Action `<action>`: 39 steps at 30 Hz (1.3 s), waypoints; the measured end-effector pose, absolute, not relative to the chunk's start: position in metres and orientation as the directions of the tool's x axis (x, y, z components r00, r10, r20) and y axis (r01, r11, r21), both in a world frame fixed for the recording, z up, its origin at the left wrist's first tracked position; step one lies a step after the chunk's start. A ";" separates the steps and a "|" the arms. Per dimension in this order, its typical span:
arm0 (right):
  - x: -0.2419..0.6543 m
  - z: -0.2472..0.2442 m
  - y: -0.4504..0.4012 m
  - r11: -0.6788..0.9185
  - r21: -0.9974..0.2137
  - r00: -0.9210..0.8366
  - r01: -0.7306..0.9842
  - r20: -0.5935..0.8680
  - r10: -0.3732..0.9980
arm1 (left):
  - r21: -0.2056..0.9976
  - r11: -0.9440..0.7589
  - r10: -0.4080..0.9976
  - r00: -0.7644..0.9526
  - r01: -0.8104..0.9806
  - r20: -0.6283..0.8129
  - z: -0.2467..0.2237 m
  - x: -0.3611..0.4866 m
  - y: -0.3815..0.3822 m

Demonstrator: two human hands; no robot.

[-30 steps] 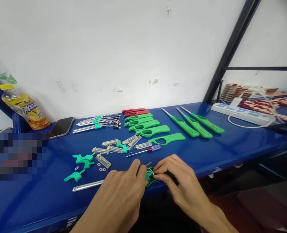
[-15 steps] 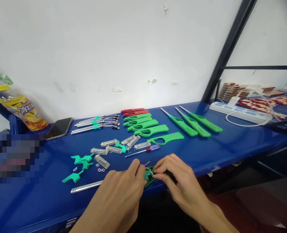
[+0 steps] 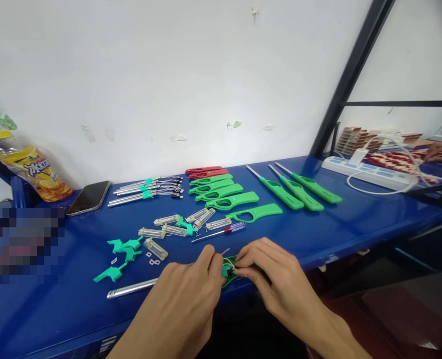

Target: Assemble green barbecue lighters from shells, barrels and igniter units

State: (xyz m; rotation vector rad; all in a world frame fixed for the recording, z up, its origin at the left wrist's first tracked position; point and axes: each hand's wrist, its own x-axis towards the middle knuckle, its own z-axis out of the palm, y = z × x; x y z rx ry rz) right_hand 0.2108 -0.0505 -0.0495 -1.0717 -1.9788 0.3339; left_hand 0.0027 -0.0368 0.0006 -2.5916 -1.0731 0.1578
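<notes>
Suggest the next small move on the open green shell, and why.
Probably tuck the white wire into the green shell with the right hand, the left hand steadying: the wire curves across the open shell, and the right fingertips are at it.

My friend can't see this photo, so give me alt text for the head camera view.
Two bare hands work on a green casing with a white wire. Around them on a blue table lie lighter parts, a screwdriver and three green long-nosed lighters.
</notes>
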 end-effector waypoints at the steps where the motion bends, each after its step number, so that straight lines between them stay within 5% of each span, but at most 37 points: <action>1: 0.210 -0.050 -0.050 0.597 -0.576 -0.272 0.558 0.553 0.788 | -0.342 -0.662 0.704 0.710 0.667 0.022 0.000 0.003 -0.036; 21: 0.212 -0.045 -0.050 0.557 -0.627 -0.286 0.544 0.486 0.826 | -0.380 -0.656 0.719 0.693 0.652 -0.051 0.004 0.006 -0.040; 30: 0.212 -0.031 -0.051 0.570 -0.339 -0.414 0.749 0.432 0.801 | -0.336 -0.676 0.723 0.678 0.656 -0.130 0.014 0.009 -0.039; 39: 0.211 -0.037 -0.050 0.591 -0.456 -0.357 0.666 0.500 0.789 | -0.349 -0.666 0.729 0.675 0.659 -0.115 0.012 0.008 -0.040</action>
